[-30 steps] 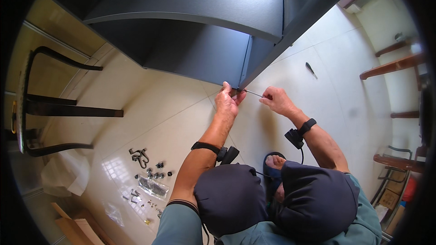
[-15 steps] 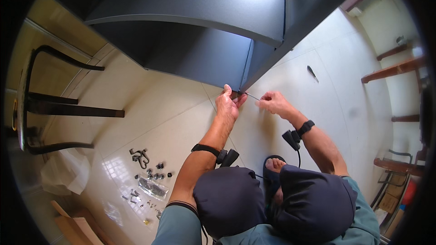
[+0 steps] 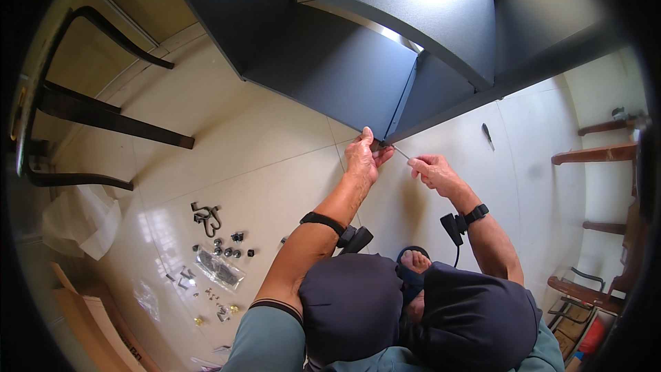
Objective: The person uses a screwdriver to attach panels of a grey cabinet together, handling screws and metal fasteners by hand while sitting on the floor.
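Note:
A dark grey metal cabinet or shelf unit (image 3: 323, 62) with flat panels fills the upper part of the head view, its near corner pointing toward me. My left hand (image 3: 361, 160) grips that corner, thumb up against the panel edge and fingers curled beneath. Between the fingertips of my right hand (image 3: 439, 173) is a thin metal rod (image 3: 403, 154), pinched closed. Its far tip meets the corner beside my left fingers; what it touches there is hidden.
On the tiled floor to the left lie black hooks (image 3: 206, 218), several small round fittings, a clear plastic bag (image 3: 219, 268) and loose screws. A screwdriver (image 3: 487, 136) lies at right. A cardboard box (image 3: 96, 320), a dark-legged chair (image 3: 113, 124) and wooden furniture (image 3: 595, 155) stand around.
My view has shifted, so the cabinet and both hands sit further right in the picture. Both hands stay at the same corner, the right one still holding the rod.

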`<action>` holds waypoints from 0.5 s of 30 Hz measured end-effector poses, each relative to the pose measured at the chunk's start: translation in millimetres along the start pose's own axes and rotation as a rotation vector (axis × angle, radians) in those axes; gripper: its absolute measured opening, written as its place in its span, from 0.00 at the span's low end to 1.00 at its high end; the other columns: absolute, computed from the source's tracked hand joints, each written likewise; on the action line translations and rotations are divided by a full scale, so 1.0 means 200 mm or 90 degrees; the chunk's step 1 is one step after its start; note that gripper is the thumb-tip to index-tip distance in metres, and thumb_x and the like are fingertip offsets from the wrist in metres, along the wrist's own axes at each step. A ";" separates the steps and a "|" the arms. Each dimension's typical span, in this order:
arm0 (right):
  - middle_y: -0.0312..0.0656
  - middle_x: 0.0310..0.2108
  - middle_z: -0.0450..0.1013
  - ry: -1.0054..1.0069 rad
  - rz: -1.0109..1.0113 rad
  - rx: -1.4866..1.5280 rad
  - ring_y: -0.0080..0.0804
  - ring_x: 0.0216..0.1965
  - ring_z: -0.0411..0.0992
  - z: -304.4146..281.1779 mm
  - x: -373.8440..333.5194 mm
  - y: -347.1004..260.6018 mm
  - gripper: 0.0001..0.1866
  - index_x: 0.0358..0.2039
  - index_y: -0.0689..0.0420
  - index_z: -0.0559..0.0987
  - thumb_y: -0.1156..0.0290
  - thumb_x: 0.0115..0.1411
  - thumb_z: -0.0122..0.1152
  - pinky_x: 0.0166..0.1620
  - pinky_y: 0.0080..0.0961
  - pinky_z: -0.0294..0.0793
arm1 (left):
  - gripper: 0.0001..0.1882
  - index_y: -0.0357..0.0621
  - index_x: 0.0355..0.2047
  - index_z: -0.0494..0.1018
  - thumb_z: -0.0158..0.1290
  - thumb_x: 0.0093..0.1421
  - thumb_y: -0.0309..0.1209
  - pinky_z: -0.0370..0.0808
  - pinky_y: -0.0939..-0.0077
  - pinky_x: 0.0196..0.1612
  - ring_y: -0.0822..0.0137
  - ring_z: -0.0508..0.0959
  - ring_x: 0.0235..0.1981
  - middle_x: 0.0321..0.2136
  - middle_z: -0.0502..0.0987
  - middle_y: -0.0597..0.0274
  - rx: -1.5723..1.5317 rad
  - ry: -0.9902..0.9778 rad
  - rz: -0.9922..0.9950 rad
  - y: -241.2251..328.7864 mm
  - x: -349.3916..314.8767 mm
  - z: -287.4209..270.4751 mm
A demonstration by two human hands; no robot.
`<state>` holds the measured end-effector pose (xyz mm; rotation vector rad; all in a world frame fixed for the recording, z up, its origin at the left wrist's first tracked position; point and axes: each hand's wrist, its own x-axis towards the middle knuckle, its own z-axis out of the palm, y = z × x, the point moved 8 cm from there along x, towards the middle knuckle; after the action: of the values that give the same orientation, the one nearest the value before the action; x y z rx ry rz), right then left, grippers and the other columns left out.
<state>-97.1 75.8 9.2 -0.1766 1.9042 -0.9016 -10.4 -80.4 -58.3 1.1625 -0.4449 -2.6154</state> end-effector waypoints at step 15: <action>0.34 0.19 0.67 -0.095 -0.005 0.083 0.15 0.14 0.56 0.02 0.00 0.00 0.16 0.32 0.63 0.77 0.60 0.62 0.58 0.16 0.15 0.51 | 0.20 0.36 0.45 0.68 0.48 0.66 0.43 0.81 0.60 0.38 0.52 0.79 0.34 0.38 0.76 0.50 0.006 -0.017 -0.014 0.01 0.00 0.00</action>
<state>-92.3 74.3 8.1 -0.1679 1.7026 -0.9869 -9.6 -81.4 -57.4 1.1423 -0.4521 -2.6528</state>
